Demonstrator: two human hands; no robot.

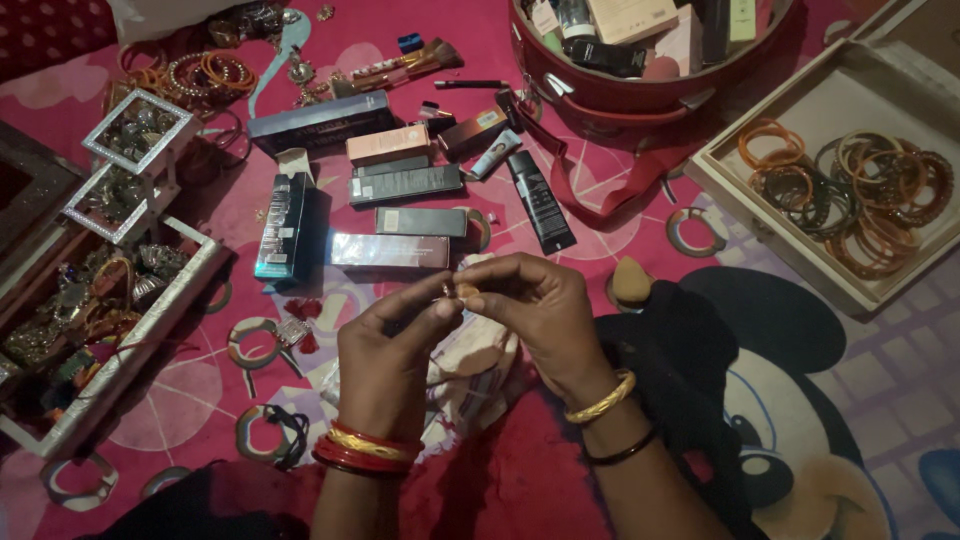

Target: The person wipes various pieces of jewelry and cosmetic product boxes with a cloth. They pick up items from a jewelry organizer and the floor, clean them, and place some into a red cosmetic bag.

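Observation:
My left hand point(385, 355) and my right hand point(535, 310) meet over the pink bedsheet, fingertips pinched together on a small orange-tan piece of jewellery point(464, 291). Both hands touch it; its exact shape is too small to tell. The left wrist wears red and gold bangles, the right a gold bangle and a black band. Under the hands lies a crumpled pale cloth point(470, 370). Just beyond the fingers lies a long dark reddish cosmetic box point(390, 251).
Several cosmetic boxes and tubes point(405, 185) lie scattered ahead. An open jewellery box point(140, 335) sits at left, a white tray of bangles point(840, 190) at right, a red round case point(640, 95) at top. Loose bangles point(270, 432) and an orange sponge point(630, 282) lie around.

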